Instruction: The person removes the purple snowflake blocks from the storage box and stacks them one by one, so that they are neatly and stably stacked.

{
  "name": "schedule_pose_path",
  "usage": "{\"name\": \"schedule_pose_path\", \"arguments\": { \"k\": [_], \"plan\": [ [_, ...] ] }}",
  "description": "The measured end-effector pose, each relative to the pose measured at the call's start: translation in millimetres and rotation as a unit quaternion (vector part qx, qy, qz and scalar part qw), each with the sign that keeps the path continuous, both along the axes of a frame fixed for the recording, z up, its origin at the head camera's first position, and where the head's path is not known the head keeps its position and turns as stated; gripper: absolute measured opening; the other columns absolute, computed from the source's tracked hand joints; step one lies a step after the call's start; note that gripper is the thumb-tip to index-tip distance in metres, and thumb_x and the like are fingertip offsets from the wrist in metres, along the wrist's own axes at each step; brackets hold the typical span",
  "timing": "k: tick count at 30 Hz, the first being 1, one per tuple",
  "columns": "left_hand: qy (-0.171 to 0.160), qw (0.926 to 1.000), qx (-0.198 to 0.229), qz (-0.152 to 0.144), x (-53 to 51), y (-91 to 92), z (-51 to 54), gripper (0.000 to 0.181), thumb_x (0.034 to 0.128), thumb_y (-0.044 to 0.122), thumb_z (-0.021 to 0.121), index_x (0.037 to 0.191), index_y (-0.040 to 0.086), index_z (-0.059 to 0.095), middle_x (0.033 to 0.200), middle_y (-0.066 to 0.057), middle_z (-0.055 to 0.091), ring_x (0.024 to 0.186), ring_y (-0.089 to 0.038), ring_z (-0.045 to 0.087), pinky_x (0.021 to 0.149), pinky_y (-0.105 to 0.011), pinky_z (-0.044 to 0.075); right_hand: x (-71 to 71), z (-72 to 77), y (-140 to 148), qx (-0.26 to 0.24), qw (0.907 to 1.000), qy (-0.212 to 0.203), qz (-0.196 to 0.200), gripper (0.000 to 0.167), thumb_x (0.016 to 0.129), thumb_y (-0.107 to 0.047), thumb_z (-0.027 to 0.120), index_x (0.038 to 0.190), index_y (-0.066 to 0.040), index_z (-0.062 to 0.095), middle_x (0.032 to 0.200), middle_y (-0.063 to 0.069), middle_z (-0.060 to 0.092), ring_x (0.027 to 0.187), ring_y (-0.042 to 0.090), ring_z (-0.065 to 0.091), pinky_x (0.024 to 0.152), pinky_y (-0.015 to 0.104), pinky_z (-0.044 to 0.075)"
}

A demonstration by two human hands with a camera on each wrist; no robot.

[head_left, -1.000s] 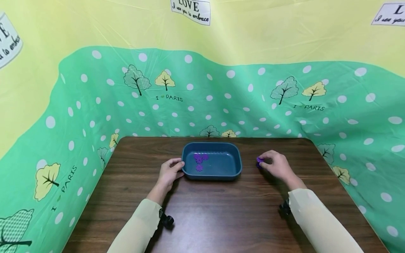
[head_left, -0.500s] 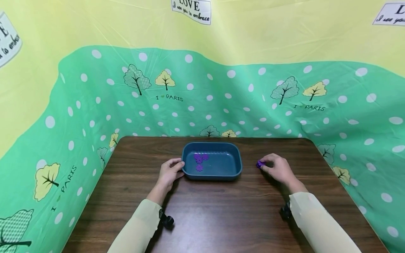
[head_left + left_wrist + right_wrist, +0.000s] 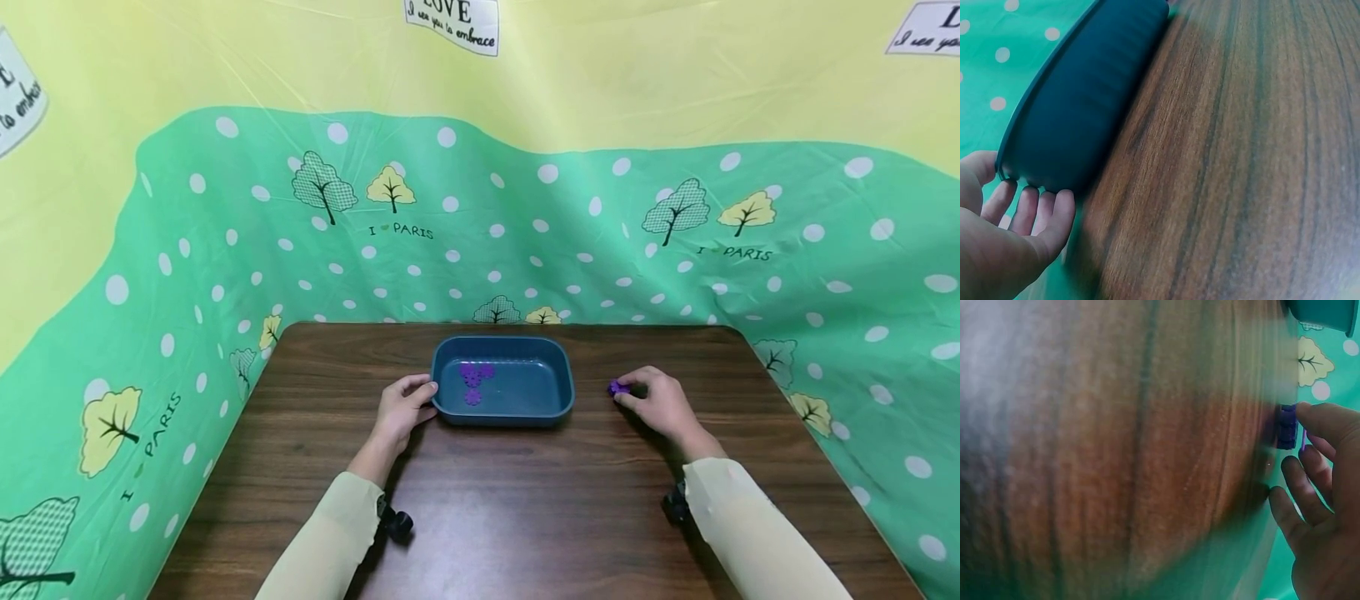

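A dark blue plastic tray [image 3: 517, 398] stands on the table, with several purple snowflake discs [image 3: 472, 397] at its left end. My left hand [image 3: 402, 408] grips the tray's left end, its thumb [image 3: 980, 165] at the rim and its fingertips against the outer wall. To the tray's right, my right hand [image 3: 663, 406] is at a small stack of purple discs [image 3: 1287, 427] on the table. There it pinches a thin purple snowflake disc [image 3: 1303, 440] that stands tilted off the stack. The fingers partly hide this disc.
The brown wooden table [image 3: 517, 508] runs back to a green and yellow patterned cloth [image 3: 525, 200], which hangs behind it and at both sides. A black camera [image 3: 397, 525] sits at the left wrist, and another black device [image 3: 677, 503] at the right.
My right hand has come down slightly onto the purple stack and now stays nearly still there. The left hand and the tray have not moved.
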State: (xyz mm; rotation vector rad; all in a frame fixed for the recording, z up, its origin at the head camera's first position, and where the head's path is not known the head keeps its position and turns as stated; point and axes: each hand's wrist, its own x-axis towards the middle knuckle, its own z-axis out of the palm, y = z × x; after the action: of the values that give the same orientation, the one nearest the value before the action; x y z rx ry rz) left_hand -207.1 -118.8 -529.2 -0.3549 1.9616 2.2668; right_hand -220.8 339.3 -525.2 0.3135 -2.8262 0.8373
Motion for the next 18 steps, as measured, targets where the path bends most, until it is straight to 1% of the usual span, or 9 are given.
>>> {"name": "schedule_pose_path", "arguments": {
  "k": [6, 12, 15, 18],
  "plan": [
    [0.001, 1.0000, 0.001, -0.002, 0.0, 0.3, -0.2, 0.040, 0.0960, 0.014, 0.073, 0.131, -0.004, 0.064, 0.109, -0.009, 0.069, 0.098, -0.019, 0.069, 0.091, -0.044, 0.062, 1.4, -4.2, -0.9, -0.001, 0.9999, 0.004, -0.014, 0.024, 0.088, -0.016, 0.082, 0.106, -0.002, 0.077, 0.110, 0.018, 0.070, 0.104, 0.039, 0.066, 0.091, 0.059, 0.054],
    [-0.003, 1.0000, 0.003, -0.003, 0.1, 0.7, 2.1, 0.041, 0.0961, 0.015, 0.073, 0.132, -0.002, 0.063, 0.110, -0.008, 0.068, 0.096, -0.016, 0.068, 0.092, -0.043, 0.062, 2.2, -5.4, -3.2, 0.002, 0.9996, -0.012, -0.024, 0.025, 0.090, -0.019, 0.081, 0.108, -0.001, 0.077, 0.112, 0.020, 0.069, 0.107, 0.040, 0.065, 0.092, 0.060, 0.054],
    [-0.002, 1.0000, 0.004, -0.004, 0.1, 0.9, 2.2, 0.042, 0.0963, 0.015, 0.073, 0.133, -0.003, 0.063, 0.116, -0.014, 0.068, 0.098, -0.016, 0.068, 0.092, -0.043, 0.062, 2.1, -3.7, -5.0, 0.003, 0.9995, -0.016, -0.027, 0.027, 0.090, -0.020, 0.080, 0.109, -0.001, 0.077, 0.113, 0.021, 0.069, 0.107, 0.041, 0.064, 0.092, 0.061, 0.054],
    [-0.002, 1.0000, 0.005, -0.005, 0.2, 1.1, 2.1, 0.042, 0.0965, 0.015, 0.073, 0.133, -0.003, 0.063, 0.124, -0.021, 0.065, 0.101, -0.020, 0.068, 0.092, -0.043, 0.062, 2.1, -1.6, -6.4, 0.005, 0.9993, -0.022, -0.031, 0.028, 0.091, -0.021, 0.080, 0.109, -0.001, 0.076, 0.115, 0.022, 0.068, 0.108, 0.042, 0.064, 0.093, 0.061, 0.053]
  ]
}}
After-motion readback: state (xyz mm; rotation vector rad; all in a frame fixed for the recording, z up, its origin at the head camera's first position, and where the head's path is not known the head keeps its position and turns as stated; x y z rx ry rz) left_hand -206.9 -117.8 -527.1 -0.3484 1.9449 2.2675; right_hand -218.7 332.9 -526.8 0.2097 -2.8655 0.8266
